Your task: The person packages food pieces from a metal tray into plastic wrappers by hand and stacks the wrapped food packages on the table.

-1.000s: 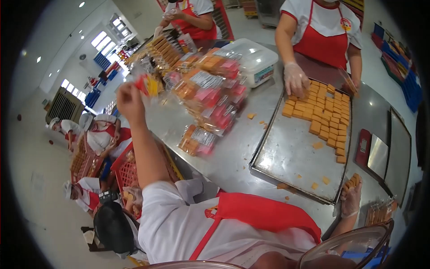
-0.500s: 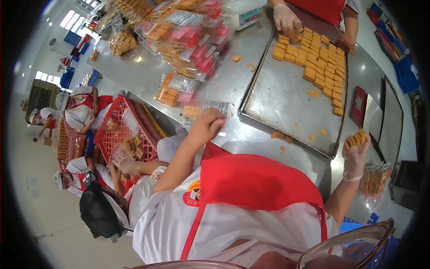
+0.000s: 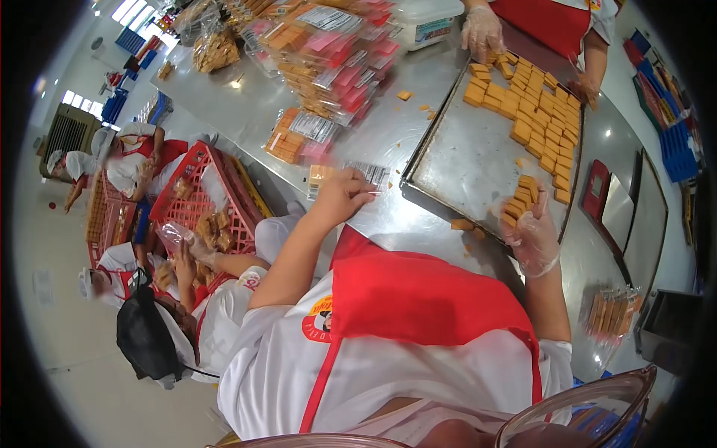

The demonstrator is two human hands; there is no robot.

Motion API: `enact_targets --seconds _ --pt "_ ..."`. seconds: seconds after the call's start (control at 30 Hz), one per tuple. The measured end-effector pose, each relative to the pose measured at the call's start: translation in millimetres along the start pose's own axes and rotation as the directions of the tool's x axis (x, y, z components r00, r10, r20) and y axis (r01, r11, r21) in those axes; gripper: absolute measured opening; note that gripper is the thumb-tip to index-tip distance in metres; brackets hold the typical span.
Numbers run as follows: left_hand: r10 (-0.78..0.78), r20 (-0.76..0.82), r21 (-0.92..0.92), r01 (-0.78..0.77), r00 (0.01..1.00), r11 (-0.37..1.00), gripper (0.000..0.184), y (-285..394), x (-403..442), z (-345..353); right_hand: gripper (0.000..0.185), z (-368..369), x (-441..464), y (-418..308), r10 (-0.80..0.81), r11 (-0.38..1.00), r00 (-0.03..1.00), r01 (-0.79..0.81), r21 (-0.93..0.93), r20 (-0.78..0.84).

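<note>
My left hand (image 3: 343, 196), bare of any glove, pinches the edge of a clear labelled bag (image 3: 366, 173) lying at the near edge of the steel table. My right hand (image 3: 533, 233), in a clear plastic glove, is wrapped round a row of orange-brown biscuit pieces (image 3: 520, 200) over the near part of the metal tray (image 3: 455, 172). Many cut pieces (image 3: 538, 112) cover the far right of that tray. Just beyond my left hand is a packed bag (image 3: 299, 136) with a pink part.
A stack of filled bags (image 3: 328, 60) and a white tub (image 3: 426, 22) stand farther back. Across the table a co-worker's gloved hand (image 3: 482, 31) touches the pieces. A red-handled scraper (image 3: 597, 190) lies right; co-workers and a red crate (image 3: 194, 187) are left.
My left hand came down from the upper left to the bag at the table edge. My right hand, still holding the pieces, moved left from beside the tray to over it.
</note>
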State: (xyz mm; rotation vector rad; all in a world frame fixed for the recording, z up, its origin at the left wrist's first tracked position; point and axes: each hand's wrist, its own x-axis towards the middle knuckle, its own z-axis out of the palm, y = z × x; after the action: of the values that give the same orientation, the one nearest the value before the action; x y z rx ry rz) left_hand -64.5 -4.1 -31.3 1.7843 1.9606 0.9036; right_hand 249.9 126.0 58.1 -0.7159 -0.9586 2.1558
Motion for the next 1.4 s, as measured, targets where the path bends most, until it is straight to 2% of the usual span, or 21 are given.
enact_targets --seconds 0.07,0.2,0.37,0.47,0.5,0.57,0.67,0.7,0.73,0.8,0.83,0.9,0.93,0.97,1.0,1.07,1.1,1.17,1.2,1.3,1.4 --pt "0.013 -0.04 -0.026 -0.014 0.999 1.0 0.019 -1 1 0 0.07 0 3 3 -0.007 1.0 0.999 0.008 -0.019 0.043" --pt "0.007 -0.017 0.0 -0.007 1.0 1.0 0.018 1 4 -1 0.071 -1 4 5 -0.032 0.997 0.997 0.037 -0.064 0.077" --pt "-0.076 -0.01 -0.037 0.075 0.997 0.996 0.014 0 7 -1 0.072 -5 5 7 -0.027 0.997 0.999 0.03 -0.074 0.039" --pt "-0.042 -0.044 -0.014 0.041 0.998 0.999 0.012 0 8 -1 0.071 -4 5 8 -0.032 0.998 0.999 0.034 -0.046 0.041" --pt "-0.098 -0.095 -0.079 0.091 0.991 0.993 0.011 3 6 0 0.07 -2 6 7 -0.031 0.999 0.998 0.032 -0.03 0.047" --pt "-0.193 -0.177 -0.199 0.157 0.965 0.967 0.01 13 3 3 0.067 6 9 6 0.006 0.991 0.998 0.003 -0.132 0.065" --pt "-0.204 -0.036 -0.291 0.185 0.978 0.939 0.009 46 -7 11 0.061 28 19 18 -0.029 0.978 0.985 0.063 -0.198 0.168" --pt "-0.108 -0.041 -0.274 0.092 0.993 0.957 0.011 52 -9 16 0.058 34 23 24 -0.044 0.974 0.972 0.093 -0.207 0.229" --pt "-0.017 -0.052 -0.254 0.004 0.999 0.967 0.012 57 -11 20 0.055 35 26 32 -0.082 0.939 0.958 0.166 -0.3 0.275" --pt "0.043 -0.081 -0.403 -0.072 0.996 0.912 0.014 66 -12 18 0.049 44 39 54 -0.136 0.826 0.906 0.328 -0.458 0.402" --pt "0.013 -0.174 -0.551 -0.108 0.985 0.827 0.013 69 -10 19 0.042 49 42 62 -0.256 0.673 0.86 0.486 -0.558 0.441" --pt "-0.078 -0.351 -0.775 -0.243 0.933 0.583 0.011 73 -5 20 0.04 64 40 52 -0.208 0.468 0.787 0.601 -0.648 0.58" --pt "-0.086 -0.371 -0.778 -0.259 0.925 0.572 0.011 76 -4 16 0.039 69 41 48 -0.175 0.35 0.747 0.656 -0.669 0.641" --pt "-0.092 -0.389 -0.782 -0.276 0.917 0.558 0.011 83 -4 11 0.038 71 44 49 -0.165 0.321 0.711 0.694 -0.644 0.684" --pt "-0.096 -0.407 -0.787 -0.295 0.909 0.542 0.01 85 -2 5 0.039 75 43 44 -0.146 0.337 0.726 0.675 -0.657 0.672" --pt "0.209 -0.378 -0.499 -0.389 0.902 0.775 0.008 79 4 -9 0.041 82 37 28 -0.105 0.363 0.76 0.63 -0.687 0.642" --pt "0.342 -0.314 -0.329 -0.44 0.886 0.836 0.007 75 6 -14 0.042 80 38 27 -0.218 0.444 0.764 0.632 -0.635 0.607" --pt "0.2 -0.23 -0.404 -0.281 0.952 0.871 0.007 71 4 -11 0.045 72 41 26 -0.412 0.584 0.775 0.628 -0.514 0.48" --pt "0.131 -0.179 -0.442 -0.199 0.975 0.875 0.007 72 3 -7 0.046 73 40 25 -0.417 0.539 0.766 0.642 -0.545 0.49" --pt "-0.028 -0.173 -0.517 -0.066 0.985 0.854 0.013 81 2 12 0.048 70 35 23 -0.392 0.379 0.743 0.667 -0.641 0.542" --pt "-0.143 -0.309 -0.665 -0.106 0.94 0.739 0.012 85 4 22 0.045 64 33 32 -0.265 0.176 0.72 0.69 -0.702 0.642"
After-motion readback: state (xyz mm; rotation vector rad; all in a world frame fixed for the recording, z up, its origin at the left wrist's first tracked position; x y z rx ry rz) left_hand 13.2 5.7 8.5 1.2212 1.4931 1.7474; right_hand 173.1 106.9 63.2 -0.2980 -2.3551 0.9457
